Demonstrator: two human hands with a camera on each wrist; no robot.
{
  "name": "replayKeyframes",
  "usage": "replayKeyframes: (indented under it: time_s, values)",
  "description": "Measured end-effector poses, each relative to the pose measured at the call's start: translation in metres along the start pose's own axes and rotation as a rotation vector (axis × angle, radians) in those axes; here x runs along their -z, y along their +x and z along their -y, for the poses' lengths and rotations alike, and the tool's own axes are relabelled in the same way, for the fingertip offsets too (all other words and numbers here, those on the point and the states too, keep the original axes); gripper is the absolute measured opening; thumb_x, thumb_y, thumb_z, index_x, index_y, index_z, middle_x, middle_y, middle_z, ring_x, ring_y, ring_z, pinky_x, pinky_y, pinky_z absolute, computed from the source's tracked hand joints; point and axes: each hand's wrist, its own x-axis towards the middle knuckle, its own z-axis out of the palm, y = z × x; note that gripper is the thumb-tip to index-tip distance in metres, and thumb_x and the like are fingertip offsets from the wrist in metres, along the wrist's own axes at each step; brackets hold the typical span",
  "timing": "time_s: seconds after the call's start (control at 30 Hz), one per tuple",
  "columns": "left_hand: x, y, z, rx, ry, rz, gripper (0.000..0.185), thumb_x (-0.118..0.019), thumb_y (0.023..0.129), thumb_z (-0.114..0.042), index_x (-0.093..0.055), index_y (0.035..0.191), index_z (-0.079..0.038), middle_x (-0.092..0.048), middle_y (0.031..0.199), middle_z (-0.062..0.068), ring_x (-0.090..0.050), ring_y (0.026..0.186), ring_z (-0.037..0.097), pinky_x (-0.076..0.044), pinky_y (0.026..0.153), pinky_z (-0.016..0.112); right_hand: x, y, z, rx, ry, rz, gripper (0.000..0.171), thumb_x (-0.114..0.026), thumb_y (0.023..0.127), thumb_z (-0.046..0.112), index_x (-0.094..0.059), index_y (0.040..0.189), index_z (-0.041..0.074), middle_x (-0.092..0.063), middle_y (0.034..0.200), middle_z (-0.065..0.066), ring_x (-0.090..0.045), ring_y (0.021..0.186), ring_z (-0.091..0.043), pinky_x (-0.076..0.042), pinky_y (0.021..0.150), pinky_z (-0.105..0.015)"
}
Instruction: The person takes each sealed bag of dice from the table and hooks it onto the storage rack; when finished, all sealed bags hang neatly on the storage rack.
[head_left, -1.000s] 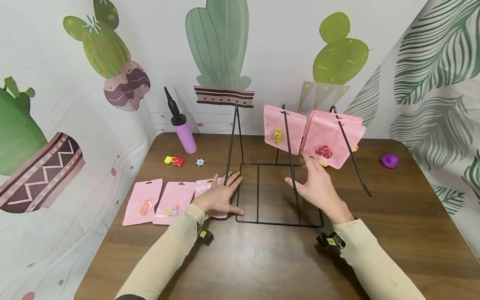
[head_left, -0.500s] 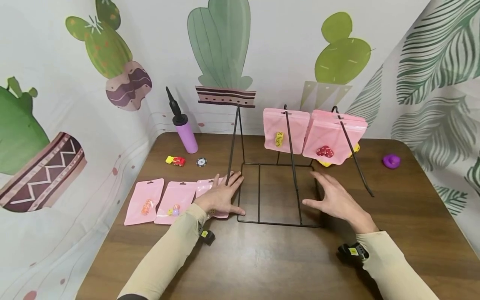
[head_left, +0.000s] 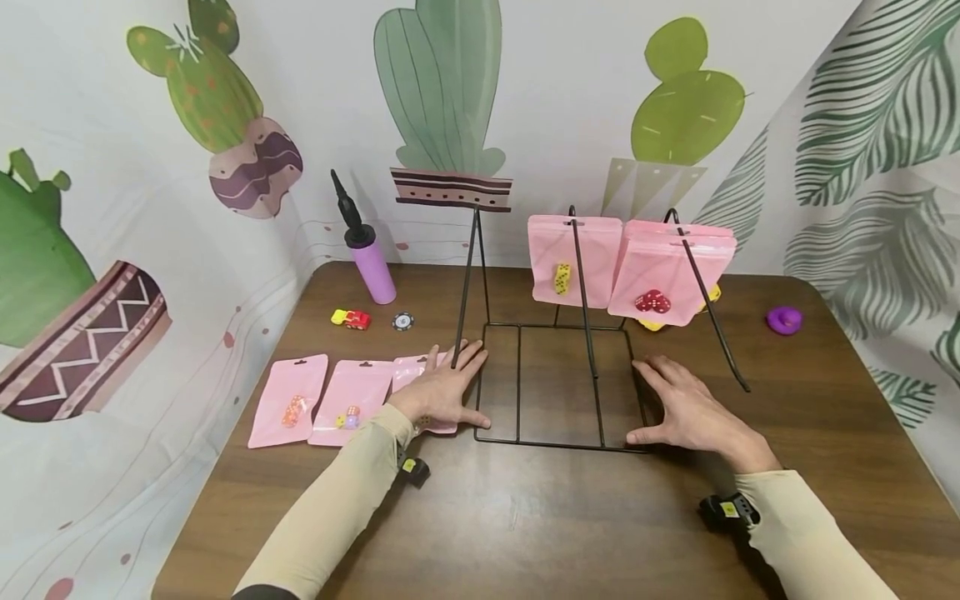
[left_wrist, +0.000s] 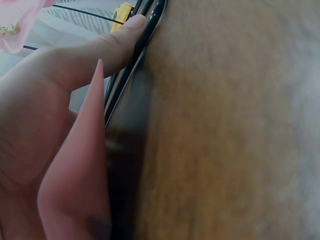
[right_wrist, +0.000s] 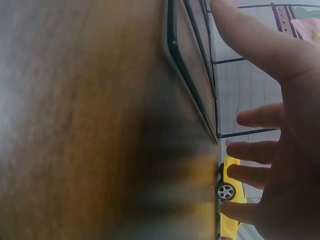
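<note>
A black wire display rack (head_left: 518, 383) stands on the table with three sloping prongs. My left hand (head_left: 437, 397) lies with spread fingers at the left side of its base, thumb tip on the wire in the left wrist view. That hand partly covers a pink pouch (head_left: 408, 372). At the base's right side my right hand (head_left: 693, 417) is spread, its thumb near the front corner. A pink pouch with yellow dice (head_left: 562, 279) hangs on the middle prong. Several pink pouches hang on the right prong, the front one holding red dice (head_left: 652, 302). The left prong bears nothing.
Two more pink pouches with dice (head_left: 294, 411) (head_left: 348, 417) lie flat at left. Behind them are a red and yellow toy car (head_left: 351, 319), a poker chip (head_left: 402, 321) and a purple hand pump (head_left: 373, 271). A yellow toy car (right_wrist: 231, 190) sits behind the rack; a purple duck (head_left: 783, 320) stands at right.
My right hand has moved away from the hanging pouches, down and right to the right side of the rack's base. The hanging pouches have shifted slightly and settled. My left hand has stayed put.
</note>
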Motion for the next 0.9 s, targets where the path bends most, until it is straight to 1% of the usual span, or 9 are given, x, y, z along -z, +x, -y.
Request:
replayKeyframes:
  time_s: [0.1, 0.17, 0.4, 0.67, 0.8, 0.9]
  values:
    - [-0.001, 0.0, 0.0, -0.001, 0.002, 0.004, 0.121, -0.062, 0.069, -0.081, -0.014, 0.157, -0.013, -0.007, 0.165, 0.008, -0.008, 0.151, 0.032, -0.006, 0.115, 0.065, -0.001, -0.001, -0.003, -0.013, -0.011, 0.035, 0.118, -0.077, 0.062, 0.07, -0.036, 0.147, 0.0, -0.025, 0.152, -0.032, -0.018, 0.14, -0.053, -0.018, 0.106, -0.071]
    - [-0.001, 0.0, -0.001, -0.003, 0.001, 0.005, 0.121, -0.061, 0.069, -0.081, -0.014, 0.157, -0.013, -0.007, 0.165, 0.008, -0.008, 0.151, 0.032, -0.007, 0.115, 0.065, -0.001, -0.002, -0.004, -0.023, -0.009, 0.058, 0.12, -0.076, 0.061, 0.072, -0.034, 0.148, 0.001, -0.022, 0.153, -0.032, -0.016, 0.14, -0.054, -0.016, 0.106, -0.072]
    - [-0.002, 0.001, -0.001, -0.007, -0.014, 0.007, 0.121, -0.062, 0.071, -0.08, -0.011, 0.158, -0.013, -0.004, 0.165, 0.006, -0.006, 0.151, 0.03, -0.005, 0.115, 0.065, -0.002, -0.006, -0.008, -0.037, -0.008, 0.105, 0.125, -0.075, 0.059, 0.075, -0.032, 0.149, 0.0, -0.02, 0.153, -0.034, -0.016, 0.139, -0.055, -0.017, 0.106, -0.071]
    - [-0.002, 0.001, 0.0, 0.007, -0.017, 0.023, 0.121, -0.061, 0.071, -0.08, -0.008, 0.158, -0.015, 0.0, 0.165, 0.005, 0.001, 0.152, 0.026, -0.001, 0.115, 0.064, -0.007, -0.005, -0.01, -0.042, -0.028, 0.117, 0.127, -0.071, 0.06, 0.078, -0.03, 0.15, 0.0, -0.019, 0.154, -0.033, -0.015, 0.14, -0.053, -0.016, 0.107, -0.071]
    - [-0.002, 0.001, -0.001, -0.001, -0.015, 0.014, 0.121, -0.061, 0.071, -0.08, -0.009, 0.158, -0.015, -0.001, 0.165, 0.005, 0.0, 0.152, 0.027, -0.002, 0.115, 0.066, -0.007, -0.007, -0.012, -0.033, -0.04, 0.12, 0.125, -0.07, 0.062, 0.078, -0.029, 0.151, 0.0, -0.018, 0.155, -0.033, -0.013, 0.142, -0.052, -0.015, 0.107, -0.071]
    - [-0.002, 0.001, -0.001, -0.004, -0.018, 0.0, 0.121, -0.063, 0.07, -0.079, -0.012, 0.158, -0.014, -0.004, 0.165, 0.006, -0.003, 0.152, 0.029, -0.004, 0.114, 0.066, -0.007, -0.008, -0.012, -0.016, -0.057, 0.116, 0.124, -0.069, 0.063, 0.078, -0.03, 0.151, 0.001, -0.018, 0.156, -0.032, -0.015, 0.142, -0.052, -0.017, 0.107, -0.071]
